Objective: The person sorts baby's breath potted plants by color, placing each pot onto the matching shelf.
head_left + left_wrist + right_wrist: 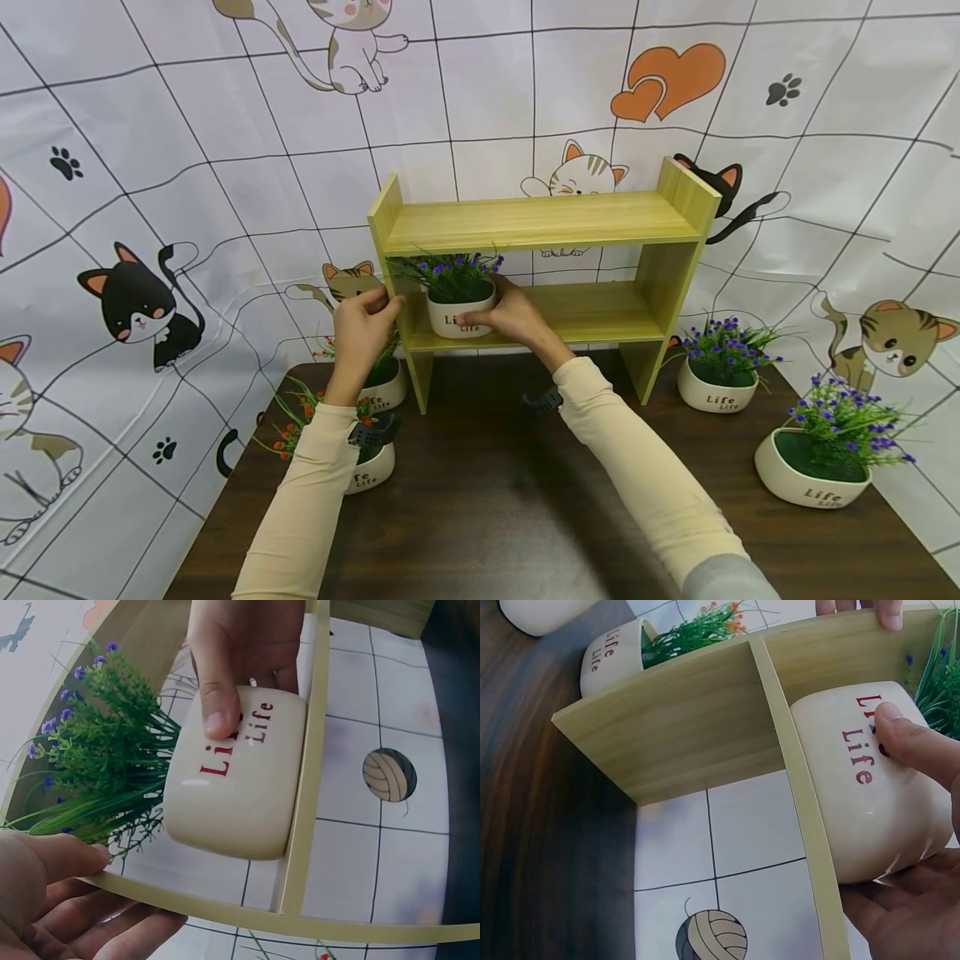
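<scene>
A white oval pot with "Life" lettering holds an artificial plant (453,287) with purple flowers. It sits at the left end of the middle board of a small wooden shelf (540,225). My right hand (513,315) grips this pot from its right side, thumb on the front lettering (862,742) and fingers behind. At the shelf's left side panel, my left hand (363,325) pinches the front edge, its thumb inside and its fingers outside. The left wrist view shows the left thumb (82,855) close to the plant's leaves.
Two similar pots with purple flowers, a farther one (720,367) and a nearer one (825,450), stand right of the shelf. Left of it are two orange-flowered pots (386,387), the nearer partly hidden by my left arm. All stand on a dark brown table (480,500) against a cat-patterned wall.
</scene>
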The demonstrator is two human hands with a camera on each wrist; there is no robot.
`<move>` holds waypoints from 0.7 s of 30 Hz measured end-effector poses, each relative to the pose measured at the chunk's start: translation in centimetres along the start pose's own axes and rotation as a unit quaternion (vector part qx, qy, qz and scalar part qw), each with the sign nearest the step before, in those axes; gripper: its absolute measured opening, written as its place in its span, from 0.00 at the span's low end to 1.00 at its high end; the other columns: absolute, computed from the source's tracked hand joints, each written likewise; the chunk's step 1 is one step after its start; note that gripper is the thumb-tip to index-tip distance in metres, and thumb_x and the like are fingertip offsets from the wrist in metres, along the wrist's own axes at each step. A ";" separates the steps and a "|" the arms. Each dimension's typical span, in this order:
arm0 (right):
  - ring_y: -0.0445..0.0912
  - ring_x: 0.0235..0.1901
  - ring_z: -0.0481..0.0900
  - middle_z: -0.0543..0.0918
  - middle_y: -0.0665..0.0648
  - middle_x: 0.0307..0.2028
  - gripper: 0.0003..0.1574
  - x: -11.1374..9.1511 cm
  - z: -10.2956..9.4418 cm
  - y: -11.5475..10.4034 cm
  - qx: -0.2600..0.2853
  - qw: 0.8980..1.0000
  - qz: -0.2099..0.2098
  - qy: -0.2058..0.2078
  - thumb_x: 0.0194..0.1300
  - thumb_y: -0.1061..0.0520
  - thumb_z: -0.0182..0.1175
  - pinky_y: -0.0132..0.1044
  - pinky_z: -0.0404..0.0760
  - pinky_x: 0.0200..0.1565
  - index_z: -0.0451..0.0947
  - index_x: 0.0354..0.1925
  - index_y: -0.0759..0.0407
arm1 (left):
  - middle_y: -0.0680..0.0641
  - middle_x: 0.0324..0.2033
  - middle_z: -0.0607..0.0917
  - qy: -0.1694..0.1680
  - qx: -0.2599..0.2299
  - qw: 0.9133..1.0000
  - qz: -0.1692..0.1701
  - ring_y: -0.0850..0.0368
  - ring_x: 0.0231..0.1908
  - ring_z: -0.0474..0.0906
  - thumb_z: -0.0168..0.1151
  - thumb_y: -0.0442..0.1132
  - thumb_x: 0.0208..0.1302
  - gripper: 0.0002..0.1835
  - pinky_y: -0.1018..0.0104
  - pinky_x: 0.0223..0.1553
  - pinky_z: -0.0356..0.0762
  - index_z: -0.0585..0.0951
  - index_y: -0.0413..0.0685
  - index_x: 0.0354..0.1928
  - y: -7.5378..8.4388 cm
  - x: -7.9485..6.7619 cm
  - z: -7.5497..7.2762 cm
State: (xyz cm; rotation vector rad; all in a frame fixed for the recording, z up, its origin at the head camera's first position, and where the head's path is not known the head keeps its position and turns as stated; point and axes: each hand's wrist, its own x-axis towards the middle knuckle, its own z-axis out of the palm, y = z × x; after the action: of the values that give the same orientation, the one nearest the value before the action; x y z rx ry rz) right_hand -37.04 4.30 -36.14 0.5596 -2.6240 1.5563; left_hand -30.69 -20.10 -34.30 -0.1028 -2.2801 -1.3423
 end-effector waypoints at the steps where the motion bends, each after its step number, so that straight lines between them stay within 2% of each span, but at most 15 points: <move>1: 0.60 0.66 0.79 0.76 0.66 0.71 0.67 0.0 0.0 0.0 0.000 1.000 0.001 -0.001 0.55 0.44 0.83 0.54 0.79 0.68 0.60 0.81 0.64 | 0.34 0.50 0.91 0.000 -0.001 1.000 0.000 0.37 0.43 0.92 0.67 0.42 0.76 0.19 0.83 0.29 0.78 0.87 0.36 0.61 0.0 0.0 0.0; 11: 0.62 0.69 0.77 0.70 0.69 0.74 0.70 -0.1 0.2 0.1 0.028 0.999 0.006 -0.022 0.59 0.46 0.81 0.55 0.77 0.70 0.49 0.84 0.63 | 0.34 0.51 0.91 -0.001 0.000 1.000 -0.006 0.38 0.46 0.91 0.67 0.43 0.77 0.20 0.83 0.30 0.78 0.86 0.36 0.61 0.0 0.0 0.0; 15: 0.62 0.73 0.72 0.61 0.69 0.80 0.73 -0.6 0.0 0.1 0.022 0.999 0.012 -0.032 0.62 0.43 0.78 0.56 0.74 0.72 0.43 0.86 0.61 | 0.35 0.51 0.91 -0.004 -0.003 1.000 -0.010 0.38 0.46 0.91 0.67 0.42 0.76 0.20 0.83 0.29 0.78 0.86 0.37 0.62 0.0 0.0 0.0; 18: 0.62 0.76 0.68 0.58 0.66 0.83 0.69 -1.1 -0.4 0.2 0.021 0.999 0.007 -0.029 0.66 0.41 0.75 0.57 0.72 0.74 0.44 0.87 0.58 | 0.35 0.52 0.91 -0.002 -0.004 1.000 -0.011 0.38 0.46 0.91 0.67 0.43 0.76 0.20 0.83 0.30 0.78 0.86 0.37 0.62 -0.1 0.0 0.1; 21: 0.61 0.77 0.67 0.63 0.65 0.81 0.60 -1.7 -0.9 0.2 0.028 1.000 -0.010 -0.004 0.71 0.42 0.71 0.57 0.71 0.75 0.50 0.85 0.59 | 0.34 0.51 0.91 -0.001 -0.004 1.000 -0.009 0.37 0.44 0.91 0.67 0.43 0.76 0.20 0.82 0.29 0.78 0.86 0.37 0.62 -0.1 0.0 0.1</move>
State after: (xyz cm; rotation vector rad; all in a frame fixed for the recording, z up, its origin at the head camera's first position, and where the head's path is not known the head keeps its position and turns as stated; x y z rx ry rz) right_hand -35.70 5.60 -36.26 0.5945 -2.5788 1.6302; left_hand -30.72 -20.09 -34.38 -0.0861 -2.2818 -1.3618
